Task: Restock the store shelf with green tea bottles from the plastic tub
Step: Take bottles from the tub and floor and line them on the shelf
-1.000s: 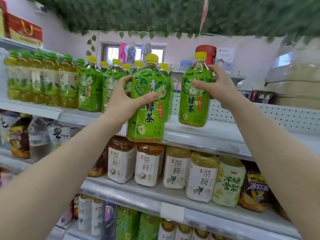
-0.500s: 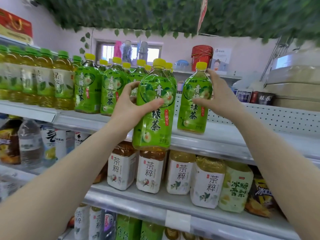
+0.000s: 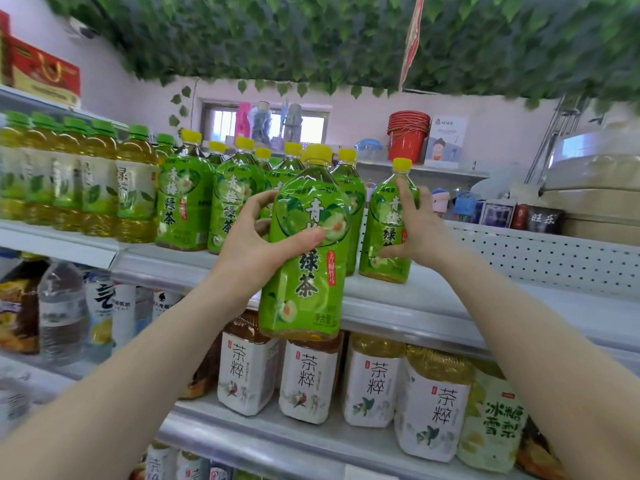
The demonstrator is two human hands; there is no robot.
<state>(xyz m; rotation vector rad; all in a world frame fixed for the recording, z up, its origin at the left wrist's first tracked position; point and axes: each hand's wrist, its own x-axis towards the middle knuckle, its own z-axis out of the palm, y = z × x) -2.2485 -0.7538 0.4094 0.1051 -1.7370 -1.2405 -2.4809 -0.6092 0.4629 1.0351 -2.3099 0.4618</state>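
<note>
My left hand (image 3: 258, 242) grips a green tea bottle (image 3: 308, 271) with a yellow cap, held in the air just in front of the upper shelf's front edge (image 3: 398, 315). My right hand (image 3: 420, 230) wraps around a second green tea bottle (image 3: 384, 244) that stands on the shelf, at the right end of the row of green tea bottles (image 3: 204, 199). The plastic tub is out of view.
Green-capped tea bottles (image 3: 86, 181) fill the shelf's left part. Bare shelf surface (image 3: 554, 306) lies to the right of my right hand, backed by a perforated panel (image 3: 540, 254). White-labelled tea bottles (image 3: 308, 379) stand on the shelf below. Fake leaves (image 3: 329, 36) hang overhead.
The right-hand bottle has gone down onto the shelf and my right hand has slid down its side. The left-hand bottle has stayed in front of the shelf edge.
</note>
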